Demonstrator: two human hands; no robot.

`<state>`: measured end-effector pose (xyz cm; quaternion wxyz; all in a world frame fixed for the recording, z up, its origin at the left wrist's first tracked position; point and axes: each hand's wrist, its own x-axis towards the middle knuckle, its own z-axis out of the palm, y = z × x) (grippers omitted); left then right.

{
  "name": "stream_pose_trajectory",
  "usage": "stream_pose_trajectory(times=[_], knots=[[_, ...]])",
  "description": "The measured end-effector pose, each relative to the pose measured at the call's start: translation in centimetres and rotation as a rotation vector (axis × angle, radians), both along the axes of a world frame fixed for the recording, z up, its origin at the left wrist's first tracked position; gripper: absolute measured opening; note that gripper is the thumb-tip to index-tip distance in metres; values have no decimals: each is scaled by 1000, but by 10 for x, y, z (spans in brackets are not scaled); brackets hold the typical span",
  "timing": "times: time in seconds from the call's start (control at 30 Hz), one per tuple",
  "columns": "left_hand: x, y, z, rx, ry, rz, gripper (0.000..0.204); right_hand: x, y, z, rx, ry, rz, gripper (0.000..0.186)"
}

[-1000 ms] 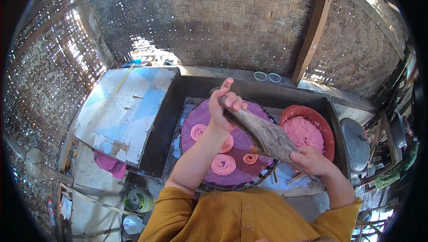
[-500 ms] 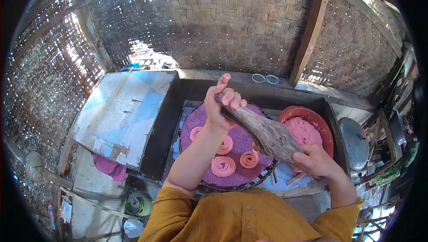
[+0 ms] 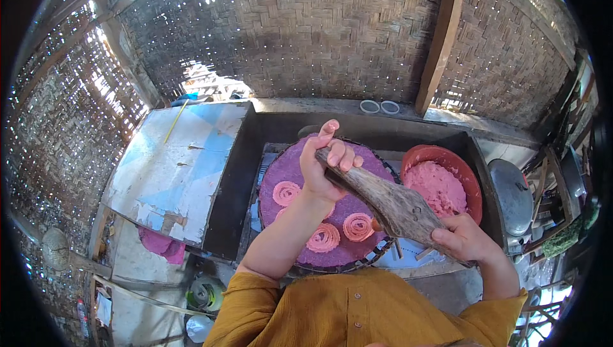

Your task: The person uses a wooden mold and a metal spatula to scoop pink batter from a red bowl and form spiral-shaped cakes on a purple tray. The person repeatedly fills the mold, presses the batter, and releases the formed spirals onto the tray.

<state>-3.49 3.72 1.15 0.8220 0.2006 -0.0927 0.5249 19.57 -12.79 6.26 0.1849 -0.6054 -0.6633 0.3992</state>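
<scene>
Slantwise over the work area lies a long, weathered wooden press (image 3: 394,201), held at both ends. My left hand (image 3: 324,167) is closed around its upper left end, with the index finger raised. At the lower right end, my right hand (image 3: 468,238) grips it with the thumb on top. A small orange-brown tip (image 3: 377,225) shows under the wood, beside a coil of pink dough strands (image 3: 357,227). Several such coils, one of them a ring (image 3: 323,238), lie on a round purple-covered tray (image 3: 345,254); my left forearm partly hides one.
A red basin (image 3: 473,181) of pink dough (image 3: 437,187) stands right of the tray. Beyond it is a lidded metal pot (image 3: 511,197). A peeling blue-and-white board (image 3: 169,168) lies at left. Two small round dishes (image 3: 370,107) sit on the back ledge below the woven wall (image 3: 319,40).
Both hands and the wooden press have shifted slightly right and down in the view. The coil beside the orange-brown tip looks fuller at its centre.
</scene>
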Motion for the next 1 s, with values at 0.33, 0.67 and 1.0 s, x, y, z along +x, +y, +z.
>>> stream_pose_trajectory(times=[0.33,0.67,1.0], knots=[[-7,19,14,87,-14,20,16,-7,18,-5,129,-132,1,45],[-27,24,-1,68,42,96,26,-21,31,-19,117,-85,48,41],[3,-2,-53,169,1234,-109,64,2,22,-29,51,417,-169,46]])
